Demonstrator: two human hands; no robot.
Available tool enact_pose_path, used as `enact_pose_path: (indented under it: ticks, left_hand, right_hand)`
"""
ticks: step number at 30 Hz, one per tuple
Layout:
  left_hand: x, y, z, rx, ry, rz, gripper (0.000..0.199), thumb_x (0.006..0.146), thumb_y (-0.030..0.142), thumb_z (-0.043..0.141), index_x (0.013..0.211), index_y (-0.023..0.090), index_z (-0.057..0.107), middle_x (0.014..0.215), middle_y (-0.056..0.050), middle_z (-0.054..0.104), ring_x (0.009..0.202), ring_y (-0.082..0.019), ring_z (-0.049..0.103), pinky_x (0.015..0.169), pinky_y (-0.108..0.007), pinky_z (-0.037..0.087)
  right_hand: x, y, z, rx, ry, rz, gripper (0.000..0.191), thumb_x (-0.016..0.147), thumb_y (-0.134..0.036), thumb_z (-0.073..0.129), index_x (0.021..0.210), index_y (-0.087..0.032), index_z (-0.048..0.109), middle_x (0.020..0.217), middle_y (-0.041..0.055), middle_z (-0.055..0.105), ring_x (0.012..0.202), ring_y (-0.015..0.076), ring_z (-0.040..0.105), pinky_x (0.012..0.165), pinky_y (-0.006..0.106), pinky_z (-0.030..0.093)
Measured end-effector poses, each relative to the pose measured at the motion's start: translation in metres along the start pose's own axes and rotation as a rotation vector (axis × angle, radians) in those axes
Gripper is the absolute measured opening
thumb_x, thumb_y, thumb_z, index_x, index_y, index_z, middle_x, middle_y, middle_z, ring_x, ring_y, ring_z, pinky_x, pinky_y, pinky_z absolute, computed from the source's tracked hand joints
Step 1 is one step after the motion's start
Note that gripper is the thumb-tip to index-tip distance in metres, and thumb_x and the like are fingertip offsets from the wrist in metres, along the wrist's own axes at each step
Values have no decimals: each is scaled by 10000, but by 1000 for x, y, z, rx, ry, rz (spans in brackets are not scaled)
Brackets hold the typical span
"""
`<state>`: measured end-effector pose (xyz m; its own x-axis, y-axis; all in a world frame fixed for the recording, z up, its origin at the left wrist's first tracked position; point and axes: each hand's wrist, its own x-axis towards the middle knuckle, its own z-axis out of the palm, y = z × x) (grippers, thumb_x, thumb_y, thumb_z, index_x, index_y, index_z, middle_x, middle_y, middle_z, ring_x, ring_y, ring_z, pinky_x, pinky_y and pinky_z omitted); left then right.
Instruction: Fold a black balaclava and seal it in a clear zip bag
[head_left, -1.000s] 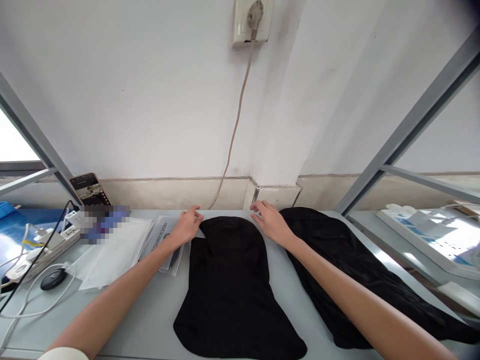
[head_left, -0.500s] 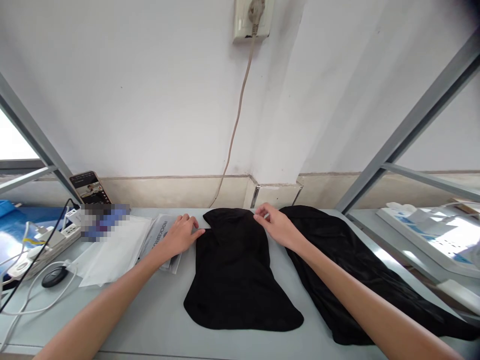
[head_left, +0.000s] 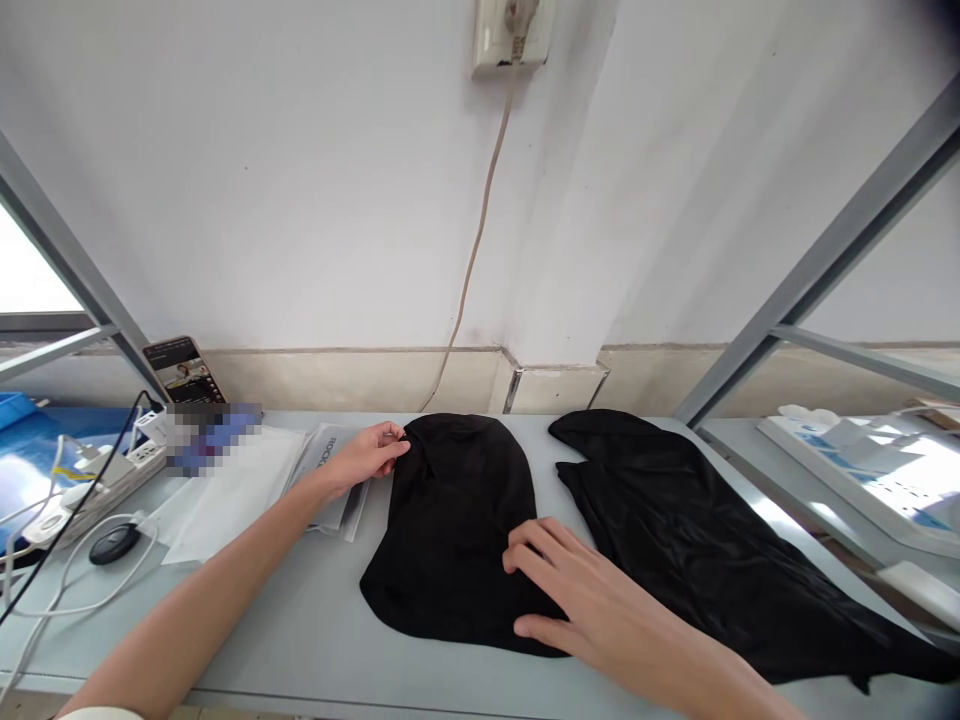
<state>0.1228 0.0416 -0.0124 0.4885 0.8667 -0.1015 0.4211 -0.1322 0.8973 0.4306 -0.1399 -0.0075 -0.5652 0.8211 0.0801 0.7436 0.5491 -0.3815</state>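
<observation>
A black balaclava [head_left: 457, 520] lies flat on the light grey table, its rounded top toward the wall and its flared end toward me. My left hand [head_left: 370, 455] pinches its upper left edge between thumb and fingers. Over the lower right part of the cloth is my right hand [head_left: 562, 580], fingers apart and holding nothing; whether its fingertips touch the fabric I cannot tell. To the right rests a heap of similar black fabric [head_left: 675, 520], creased and partly overlapped by my right forearm.
Clear plastic packets with printed letters [head_left: 322, 465] and white bags [head_left: 232, 495] lie left. Beyond them are a power strip [head_left: 105, 480], cables, a black round object [head_left: 114, 543] and a propped phone [head_left: 184, 370]. Metal frame bars [head_left: 817, 250] flank the table [head_left: 300, 640].
My left hand has closed on the balaclava's upper left edge, and the folded flap there now lies flatter. My right hand has moved from the top down toward me, over the lower right part.
</observation>
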Motion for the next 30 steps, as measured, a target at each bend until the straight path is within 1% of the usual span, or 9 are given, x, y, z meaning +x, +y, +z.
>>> enact_pose_path:
  ticks: [4, 8, 13, 18, 21, 24, 25, 27, 30]
  left_hand:
    - [4, -10, 2, 15, -5, 11, 383, 935, 606, 610, 979, 230, 549, 758, 44, 533, 598, -116, 473, 570, -251, 392]
    - [13, -17, 1, 97, 45, 27, 368, 932, 588, 605, 988, 227, 556, 776, 35, 562, 624, -135, 497, 589, -265, 406]
    - [22, -21, -9, 263, 174, 16, 282, 948, 507, 579, 981, 227, 590, 817, -9, 616, 765, -204, 597, 703, -310, 462]
    - [22, -19, -8, 398, 267, 4, 263, 950, 425, 594, 1108, 215, 594, 1140, -104, 647, 1029, -277, 638, 884, -381, 493]
    - [12, -11, 2, 436, 281, 28, 378, 980, 430, 568, 1293, 221, 536, 1354, -141, 557, 1153, -292, 620, 969, -412, 487]
    - [-14, 6, 13, 487, 303, 107, 432, 1019, 434, 539, 1409, 263, 464, 1455, -127, 477, 1335, -315, 506, 1084, -448, 424]
    - [-26, 13, 16, 530, 294, 189, 401, 1041, 426, 513, 1410, 278, 469, 1441, -111, 492, 1344, -309, 491, 1101, -451, 411]
    - [-51, 25, 21, 596, 155, 326, 301, 1065, 427, 501, 1338, 305, 534, 1381, -72, 541, 1308, -288, 499, 1115, -438, 391]
    - [-88, 33, 28, 614, -114, 351, 358, 1000, 524, 634, 1271, 298, 578, 1266, -55, 593, 1171, -277, 547, 1013, -397, 448]
  right_hand:
    - [1, -8, 15, -265, -6, -99, 173, 911, -239, 796, 976, -225, 637, 1009, 57, 667, 932, 301, 622, 825, 428, 515]
    - [6, -9, 21, -399, 36, -156, 147, 987, -88, 603, 916, -217, 602, 918, 52, 643, 820, 277, 612, 760, 413, 483]
    - [3, -7, 5, -232, 76, -148, 260, 1054, -76, 398, 935, -229, 571, 920, 58, 630, 788, 249, 564, 730, 378, 459]
    - [-12, 4, -16, -3, 13, -109, 275, 1056, -107, 404, 911, -250, 589, 904, 47, 662, 802, 236, 594, 762, 364, 486]
    - [-19, 11, -19, 84, -2, 7, 165, 1088, -276, 486, 987, -274, 617, 977, 43, 686, 881, 247, 645, 812, 372, 509]
    - [-23, 16, -15, 131, -34, 171, 94, 1059, -383, 573, 1065, -293, 597, 1063, 35, 685, 937, 248, 674, 824, 367, 525]
    - [-24, 18, -13, 130, -35, 214, 87, 1049, -376, 585, 1060, -290, 588, 1069, 33, 682, 937, 248, 678, 820, 368, 525]
    - [-24, 20, -10, 121, -42, 268, 67, 1021, -337, 613, 1031, -284, 574, 1030, 25, 682, 916, 249, 682, 805, 368, 520]
    - [-22, 22, -6, 124, -103, 284, 81, 984, -291, 639, 971, -285, 559, 904, -3, 680, 816, 234, 679, 722, 339, 495]
